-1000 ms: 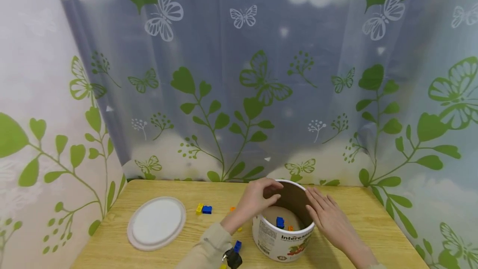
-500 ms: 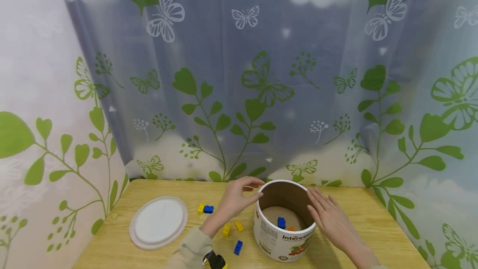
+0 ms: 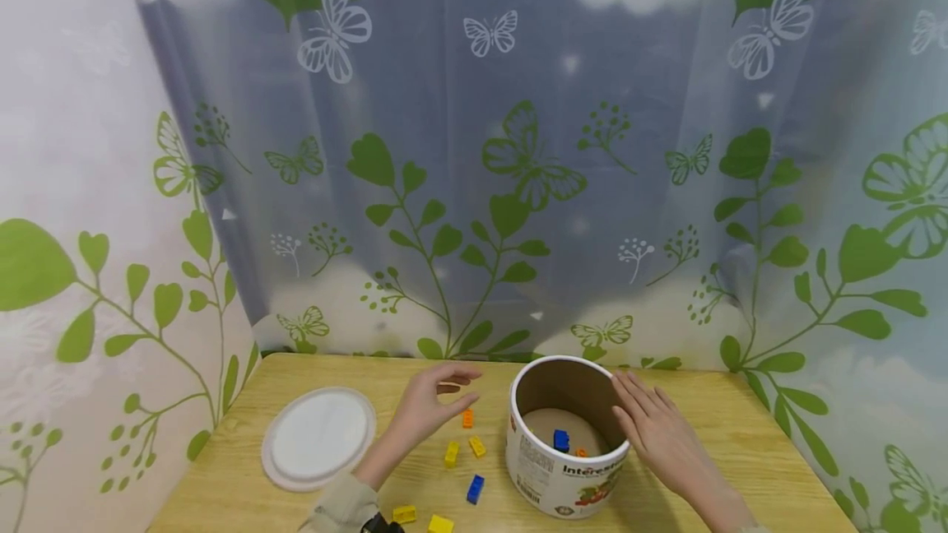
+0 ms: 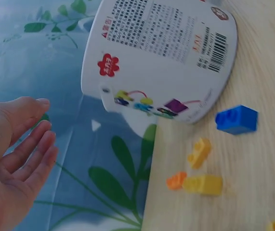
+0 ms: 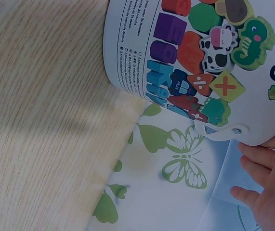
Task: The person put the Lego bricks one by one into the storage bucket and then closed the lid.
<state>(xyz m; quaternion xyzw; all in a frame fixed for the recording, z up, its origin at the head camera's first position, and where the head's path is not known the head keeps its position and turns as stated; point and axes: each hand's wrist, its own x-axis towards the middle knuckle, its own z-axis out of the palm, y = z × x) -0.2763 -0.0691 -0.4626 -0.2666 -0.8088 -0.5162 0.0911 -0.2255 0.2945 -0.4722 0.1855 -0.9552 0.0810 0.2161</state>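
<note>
A white round tub [image 3: 566,484] with printed sides stands on the table, with a blue toy brick [image 3: 560,440] and an orange brick [image 3: 581,452] inside. My right hand [image 3: 662,438] rests against its right rim, fingers straight. To the left of the tub, my left hand [image 3: 429,405] hovers above the table, fingers loosely bent and holding nothing. Near it lie an orange brick [image 3: 467,419], two yellow bricks [image 3: 452,454] and a blue brick [image 3: 476,489]. In the left wrist view the left palm [image 4: 12,168] is bare, apart from the tub.
A white round lid [image 3: 318,438] lies flat at the table's left. Two more yellow bricks [image 3: 404,514] sit by the front edge near the left sleeve [image 3: 344,504]. A patterned curtain [image 3: 459,187] hangs behind the wooden table [image 3: 666,508].
My left hand has moved left, from over the tub's opening to above the table, uncovering several bricks. The right hand has stayed at the rim.
</note>
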